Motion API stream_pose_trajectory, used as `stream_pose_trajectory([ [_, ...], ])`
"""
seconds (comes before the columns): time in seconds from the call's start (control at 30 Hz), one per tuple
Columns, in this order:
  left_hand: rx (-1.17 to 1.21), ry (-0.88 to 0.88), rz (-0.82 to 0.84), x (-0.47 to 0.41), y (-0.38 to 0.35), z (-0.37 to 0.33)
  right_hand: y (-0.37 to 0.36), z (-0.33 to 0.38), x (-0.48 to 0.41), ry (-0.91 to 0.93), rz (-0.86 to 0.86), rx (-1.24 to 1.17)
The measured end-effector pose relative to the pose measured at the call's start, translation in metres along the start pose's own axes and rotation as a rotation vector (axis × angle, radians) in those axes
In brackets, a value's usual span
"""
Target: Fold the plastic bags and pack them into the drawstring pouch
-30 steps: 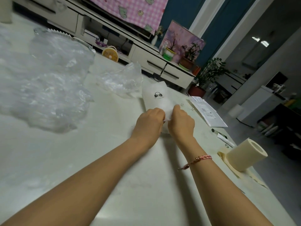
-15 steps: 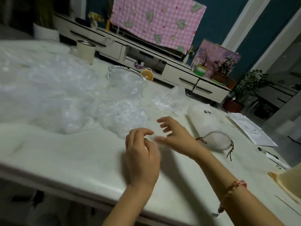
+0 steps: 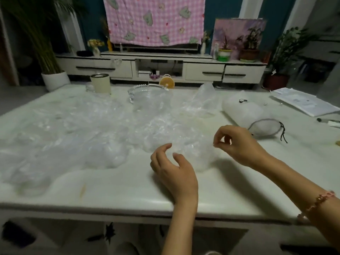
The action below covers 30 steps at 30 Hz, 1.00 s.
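Note:
Several crumpled clear plastic bags (image 3: 77, 133) are spread over the left and middle of the white table (image 3: 128, 192). One clear bag (image 3: 184, 138) lies just in front of my hands. My left hand (image 3: 174, 172) hovers over its near edge with fingers loosely curved, holding nothing. My right hand (image 3: 239, 144) has thumb and forefinger pinched together at that bag's right edge. The white drawstring pouch (image 3: 244, 111) lies on its side to the right, stuffed, its mouth open toward me with the dark cord (image 3: 283, 134) trailing.
At the table's far side stand a cream cup (image 3: 100, 83), a glass dish (image 3: 147, 92) and a small yellow fan (image 3: 166, 82). Papers (image 3: 303, 103) and a pen (image 3: 327, 121) lie at the right. The table's front edge runs just under my forearms.
Both hands have let go of the pouch and moved left to the loose bags. My view has swung left, and the pouch now lies open-mouthed to the right.

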<state>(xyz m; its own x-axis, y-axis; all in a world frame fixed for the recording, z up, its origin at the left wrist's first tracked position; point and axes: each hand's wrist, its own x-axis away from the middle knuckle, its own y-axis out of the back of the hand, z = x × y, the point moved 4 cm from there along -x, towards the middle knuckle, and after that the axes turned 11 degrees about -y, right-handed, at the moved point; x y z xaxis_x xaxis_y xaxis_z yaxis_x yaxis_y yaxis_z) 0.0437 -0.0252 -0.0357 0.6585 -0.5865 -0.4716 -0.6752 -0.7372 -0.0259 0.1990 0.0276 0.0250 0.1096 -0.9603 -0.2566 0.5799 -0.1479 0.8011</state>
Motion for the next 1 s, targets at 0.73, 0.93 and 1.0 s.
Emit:
stream_pose_trajectory([
  [0.73, -0.577, -0.515, 1.173, 0.037, -0.044, -0.011, 0.002, -0.092, 0.058, -0.195, 0.152, 0.425],
  [0.93, -0.579, -0.504, 1.174, 0.039, -0.046, -0.015, 0.029, -0.141, 0.060, -0.443, 0.194, 0.391],
  [1.0, -0.447, -0.435, 1.039, 0.031, -0.047, -0.018, 0.043, -0.145, 0.059, -0.494, -0.009, 0.214],
])
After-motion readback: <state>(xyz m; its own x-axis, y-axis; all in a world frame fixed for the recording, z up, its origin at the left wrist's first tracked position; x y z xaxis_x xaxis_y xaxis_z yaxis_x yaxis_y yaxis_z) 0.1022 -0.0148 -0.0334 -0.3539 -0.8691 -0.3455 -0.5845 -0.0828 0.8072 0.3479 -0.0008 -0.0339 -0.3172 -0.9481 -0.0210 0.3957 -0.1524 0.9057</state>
